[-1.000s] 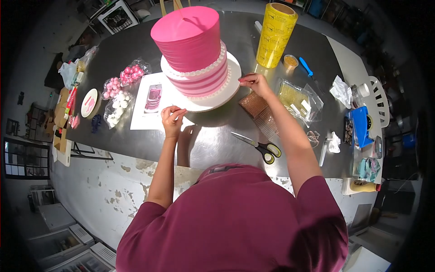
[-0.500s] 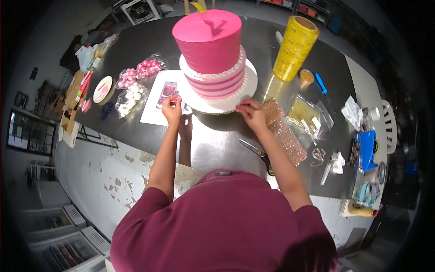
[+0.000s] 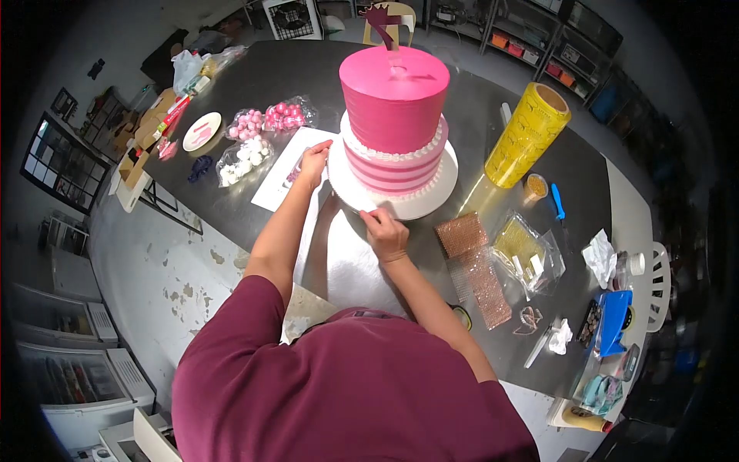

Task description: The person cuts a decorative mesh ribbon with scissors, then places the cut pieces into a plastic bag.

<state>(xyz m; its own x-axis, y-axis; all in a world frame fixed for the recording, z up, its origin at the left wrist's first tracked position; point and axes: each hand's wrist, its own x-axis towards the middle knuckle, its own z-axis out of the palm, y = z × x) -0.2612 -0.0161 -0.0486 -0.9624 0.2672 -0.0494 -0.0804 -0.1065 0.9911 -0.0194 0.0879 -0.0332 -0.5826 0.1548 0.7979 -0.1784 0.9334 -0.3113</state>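
A tall two-tier cake [image 3: 394, 104], plain pink above and pink-striped with white piped beads below, stands upright on a round white cake board [image 3: 443, 196]. A dark crowned number topper [image 3: 381, 27] rises from its top. My left hand [image 3: 314, 163] is at the board's left rim, fingers closed against the edge. My right hand [image 3: 385, 233] pinches at the front rim; what lies between its fingertips is too small to make out. Under my left forearm lies a white sheet with a printed picture [image 3: 281, 181], partly covered.
Bags of pink and white balls [image 3: 246, 158] and a small plate [image 3: 202, 132] lie left. On the right are a yellow wrap roll [image 3: 527, 137], glittering rhinestone strips [image 3: 481, 281], a small tub [image 3: 535, 187], a blue-handled tool [image 3: 557, 202] and crumpled tissue [image 3: 599, 256].
My right hand has moved left along the board's rim to its front, nearer my left hand. My left hand has slid farther up the left rim. My right arm now mostly hides the scissors.
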